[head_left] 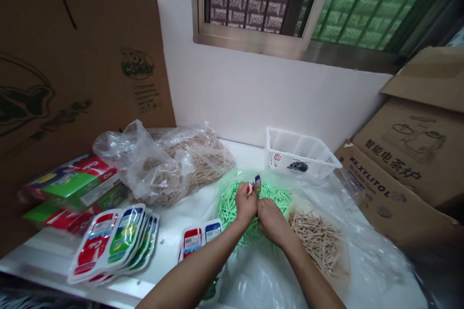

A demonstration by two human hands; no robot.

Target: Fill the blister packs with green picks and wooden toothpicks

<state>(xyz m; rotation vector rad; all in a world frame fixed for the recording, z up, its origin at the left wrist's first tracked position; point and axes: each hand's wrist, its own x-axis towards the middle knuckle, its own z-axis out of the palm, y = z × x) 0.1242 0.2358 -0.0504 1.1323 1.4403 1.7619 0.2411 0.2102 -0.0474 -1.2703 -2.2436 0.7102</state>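
Note:
My left hand (246, 206) is closed around a small pack (257, 184) with red, white and blue print; only its upper end shows above the fingers. Pressed against it, my right hand (271, 221) is also closed, and what its fingers grip is hidden. Both hands are over a clear bag of short green sticks (227, 203). Beside the right forearm lies a bag of short tan sticks (315, 236). Printed red and blue packs (192, 240) lie partly under my left forearm.
Stacked red and green packs (108, 241) lie front left, near printed boxes (78, 181). Behind them is a plastic bag of long tan sticks (195, 159). A white basket (300, 154) stands by the wall. Cardboard boxes (398, 169) flank the right; a large carton (90, 58), the left.

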